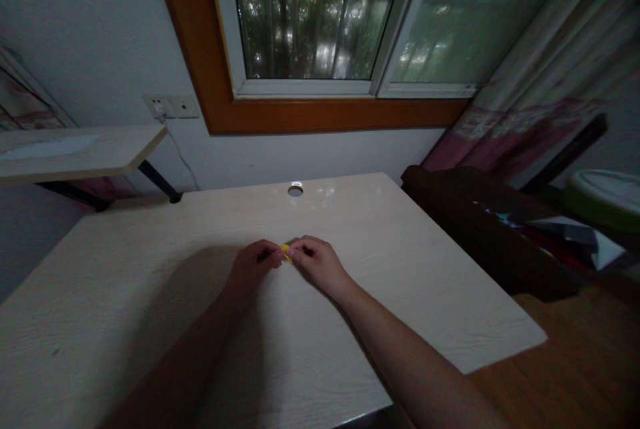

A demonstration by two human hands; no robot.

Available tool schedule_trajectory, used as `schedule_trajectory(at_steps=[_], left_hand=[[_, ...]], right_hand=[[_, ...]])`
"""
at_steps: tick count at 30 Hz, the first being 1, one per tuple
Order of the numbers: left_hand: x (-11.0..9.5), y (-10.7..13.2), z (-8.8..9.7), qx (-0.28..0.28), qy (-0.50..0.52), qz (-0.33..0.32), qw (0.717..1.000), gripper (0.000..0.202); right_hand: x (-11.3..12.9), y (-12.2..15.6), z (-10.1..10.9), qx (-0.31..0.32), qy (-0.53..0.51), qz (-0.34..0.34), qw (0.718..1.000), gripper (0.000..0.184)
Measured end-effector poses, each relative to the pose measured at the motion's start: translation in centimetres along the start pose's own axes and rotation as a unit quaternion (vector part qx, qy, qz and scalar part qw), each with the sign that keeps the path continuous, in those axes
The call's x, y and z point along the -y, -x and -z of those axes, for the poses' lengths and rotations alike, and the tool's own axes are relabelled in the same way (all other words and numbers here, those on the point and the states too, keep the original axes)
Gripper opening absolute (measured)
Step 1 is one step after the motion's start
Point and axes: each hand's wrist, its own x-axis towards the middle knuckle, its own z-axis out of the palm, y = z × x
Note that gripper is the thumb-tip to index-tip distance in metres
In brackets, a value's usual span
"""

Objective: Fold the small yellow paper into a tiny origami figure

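A small yellow piece [285, 249], thin and too small for me to tell its kind, sits between my two hands over the middle of the desk. My left hand [254, 264] pinches it from the left with thumb and forefinger. From the right, my right hand [320, 263] grips the same piece, its thumb and forefinger pressed together. The fingertips of both hands nearly meet and hide most of the piece. Just below the hands is the pale wood-grain desktop [320, 342].
A raised shelf [115, 155] on black legs stands at the desk's back left. Near the back edge is a round cable hole [295, 191]. A wall socket [171, 106] has a plugged-in cord. Dark furniture [480, 229] stands right of the desk, below a curtain [520, 115].
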Motion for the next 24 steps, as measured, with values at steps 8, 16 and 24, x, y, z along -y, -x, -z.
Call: schedule_trajectory(at_steps=[8,16,24], left_hand=[[0.03,0.09,0.11,0.000,-0.027,-0.007,1.000,0.017],[-0.01,0.08,0.00,-0.010,-0.037,0.002,0.999,0.015],[0.18,-0.15,-0.11,-0.007,-0.015,0.005,1.000,0.016]], right_hand=[[0.04,0.03,-0.06,0.019,0.000,0.019,1.000,0.019],[-0.18,0.05,-0.16,0.029,-0.003,0.006,1.000,0.017],[-0.21,0.07,-0.11,0.028,0.007,0.019,0.999,0.017]])
